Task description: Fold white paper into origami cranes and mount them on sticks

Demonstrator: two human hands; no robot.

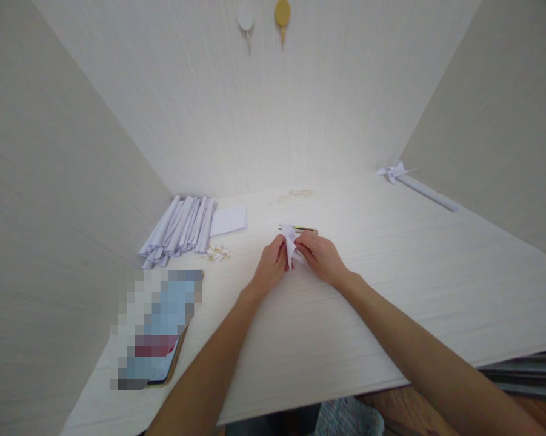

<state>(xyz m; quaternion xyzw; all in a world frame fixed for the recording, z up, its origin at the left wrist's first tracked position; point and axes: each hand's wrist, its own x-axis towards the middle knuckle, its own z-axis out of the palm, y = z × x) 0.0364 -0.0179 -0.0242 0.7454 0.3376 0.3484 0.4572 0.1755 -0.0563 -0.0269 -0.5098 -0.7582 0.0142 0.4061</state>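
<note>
Above the middle of the white table (300,339), both hands close on one small piece of folded white paper (289,245), which has pointed blades like a pinwheel. My left hand (271,261) pinches its left side. From the right, my right hand (320,254) grips it with bent fingers. Just behind the hands lies a thin, gold-and-dark metal tool (305,229), partly hidden by the paper and fingers; its kind is unclear. A finished paper pinwheel (394,172) rests in the far right corner on a rolled paper stick (429,192).
Several rolled paper sticks (182,227) are piled at the back left, beside a white paper sheet (228,220). Small white-and-tan bits (218,252) lie before it. A phone (175,363), partly pixelated, lies at the left. Walls enclose three sides, with two hooks (282,13) on the back one.
</note>
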